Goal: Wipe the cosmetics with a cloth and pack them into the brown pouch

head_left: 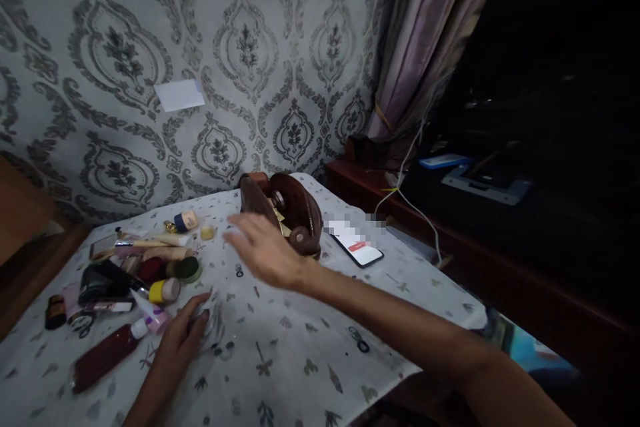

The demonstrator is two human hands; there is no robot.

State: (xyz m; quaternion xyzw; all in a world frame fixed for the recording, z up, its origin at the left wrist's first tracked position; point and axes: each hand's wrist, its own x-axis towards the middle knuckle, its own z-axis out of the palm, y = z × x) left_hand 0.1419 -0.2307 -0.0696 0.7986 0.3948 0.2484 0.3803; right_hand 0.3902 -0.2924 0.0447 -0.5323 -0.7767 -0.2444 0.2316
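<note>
My left hand is low on the patterned white cloth, its fingers closed around a small clear, shiny item whose shape is blurred. Fingers stretched out to the left, my right hand hovers in front of an open brown bag, apparently with nothing held. Inside the bag some gold and dark items show. Left of my hands lies a pile of cosmetics: a dark red bottle, a yellow-banded jar, a dark green round container, brushes and a blue-and-cream jar.
Right of the bag lies a phone with a lit screen. A dark red wooden ledge with white cables runs along the right side. Patterned wallpaper stands behind the table, and a brown object is at far left.
</note>
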